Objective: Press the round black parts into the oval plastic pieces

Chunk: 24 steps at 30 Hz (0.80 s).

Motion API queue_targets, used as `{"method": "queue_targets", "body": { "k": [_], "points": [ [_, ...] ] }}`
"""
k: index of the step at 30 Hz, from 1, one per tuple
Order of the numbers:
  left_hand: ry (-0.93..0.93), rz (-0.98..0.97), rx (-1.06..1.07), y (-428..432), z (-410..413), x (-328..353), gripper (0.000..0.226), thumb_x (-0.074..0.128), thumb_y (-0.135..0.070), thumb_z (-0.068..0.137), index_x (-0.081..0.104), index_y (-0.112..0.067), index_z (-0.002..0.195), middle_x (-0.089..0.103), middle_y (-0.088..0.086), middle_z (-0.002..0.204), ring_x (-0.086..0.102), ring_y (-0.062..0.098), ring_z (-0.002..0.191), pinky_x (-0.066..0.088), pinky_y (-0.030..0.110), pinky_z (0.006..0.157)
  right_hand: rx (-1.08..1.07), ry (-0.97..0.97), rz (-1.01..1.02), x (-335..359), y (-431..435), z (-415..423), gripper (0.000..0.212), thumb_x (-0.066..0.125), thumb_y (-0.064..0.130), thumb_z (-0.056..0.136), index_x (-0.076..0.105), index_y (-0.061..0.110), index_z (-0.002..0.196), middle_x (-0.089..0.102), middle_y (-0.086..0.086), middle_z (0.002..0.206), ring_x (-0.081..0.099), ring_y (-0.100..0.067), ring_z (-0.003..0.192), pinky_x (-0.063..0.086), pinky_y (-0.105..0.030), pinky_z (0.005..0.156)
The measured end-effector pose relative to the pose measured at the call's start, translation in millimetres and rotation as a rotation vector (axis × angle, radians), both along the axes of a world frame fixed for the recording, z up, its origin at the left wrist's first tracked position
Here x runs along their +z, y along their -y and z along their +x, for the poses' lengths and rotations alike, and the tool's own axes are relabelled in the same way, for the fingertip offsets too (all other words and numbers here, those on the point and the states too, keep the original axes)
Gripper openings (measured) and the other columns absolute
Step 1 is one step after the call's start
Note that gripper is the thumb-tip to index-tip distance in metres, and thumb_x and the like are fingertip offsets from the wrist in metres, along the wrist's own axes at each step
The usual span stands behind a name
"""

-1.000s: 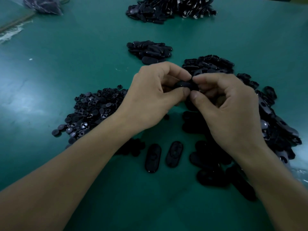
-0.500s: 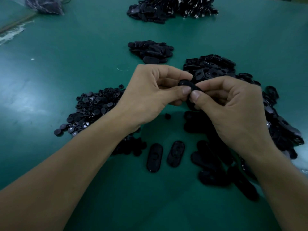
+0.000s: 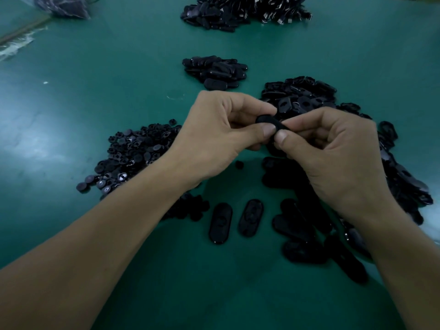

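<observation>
Both hands meet above the middle of the green table. My left hand and my right hand pinch one black oval plastic piece between thumbs and fingers, the two thumbs side by side on it. Whether a round part sits in it is hidden by the fingers. A heap of small round black parts lies to the left, under my left forearm. Loose oval pieces are piled to the right and behind my right hand. Two oval pieces lie flat near the front.
A small pile of oval pieces sits behind the hands. A larger heap of black parts lies at the far edge. A plastic bag with dark parts is at the far left corner. One round part lies alone below the hands.
The oval piece has tilted in my fingers and both thumbs have closed together on it. The hands have stayed at about the same spot.
</observation>
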<state>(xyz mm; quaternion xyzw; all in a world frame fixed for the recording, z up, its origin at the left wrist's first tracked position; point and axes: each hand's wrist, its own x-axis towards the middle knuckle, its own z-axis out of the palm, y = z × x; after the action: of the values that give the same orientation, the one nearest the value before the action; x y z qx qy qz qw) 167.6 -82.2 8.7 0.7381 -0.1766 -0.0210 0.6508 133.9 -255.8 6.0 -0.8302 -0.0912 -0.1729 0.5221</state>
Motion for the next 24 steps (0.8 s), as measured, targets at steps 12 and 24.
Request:
{"method": "queue_targets", "body": {
  "k": [12,24],
  "points": [
    [0.083,0.135,0.085,3.4,-5.3,3.5,0.016,0.077,-0.008,0.085,0.073,-0.022,0.092,0.076,-0.001,0.078,0.074,0.013,0.071,0.062,0.032,0.073,-0.045,-0.027,0.012,1.1,-0.8,-1.0,0.013,0.077,0.021,0.083,0.068,0.030,0.080,0.073,0.010,0.075,0.067,-0.007,0.061,0.053,-0.018,0.055],
    [0.118,0.234,0.114,-1.0,2.7,1.5,0.015,0.077,-0.011,0.086,0.072,-0.024,0.091,0.074,-0.005,0.076,0.073,0.010,0.069,0.062,0.033,0.074,-0.050,0.007,-0.042,-2.2,-4.0,-2.6,0.020,0.072,0.013,0.089,0.072,0.033,0.094,0.073,0.015,0.078,0.071,-0.004,0.073,0.058,-0.019,0.067]
  ]
}}
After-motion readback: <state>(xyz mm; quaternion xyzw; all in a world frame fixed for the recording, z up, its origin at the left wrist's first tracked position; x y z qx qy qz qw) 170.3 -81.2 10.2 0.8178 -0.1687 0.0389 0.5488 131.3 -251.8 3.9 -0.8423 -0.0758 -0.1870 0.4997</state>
